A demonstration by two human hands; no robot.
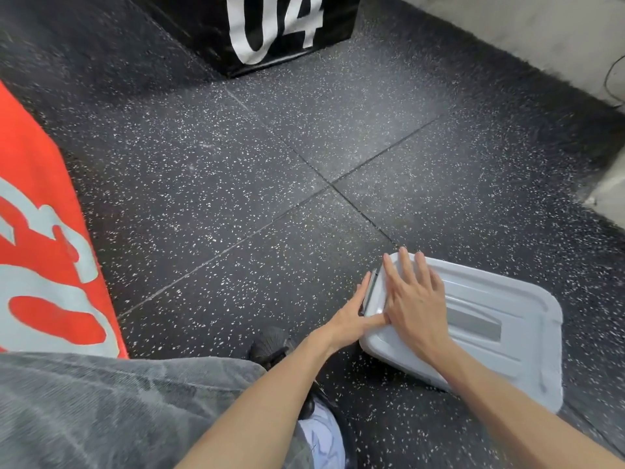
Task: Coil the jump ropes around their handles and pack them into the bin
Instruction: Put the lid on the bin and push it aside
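A pale grey bin point(507, 346) with its lid on sits on the speckled floor at the lower right. My right hand point(414, 302) lies flat on the lid's left part, fingers straight and spread. My left hand point(351, 316) is at the bin's left end, fingers along the grey latch point(370, 289) and thumb on top of the lid. No jump ropes are in view; the lid hides the bin's inside.
A black box point(270, 28) marked "04" stands at the back. An orange block point(44, 248) with pale lettering rises at the left. A pale wall base point(541, 38) runs along the right. My knee and a dark shoe point(270, 346) are below the hands.
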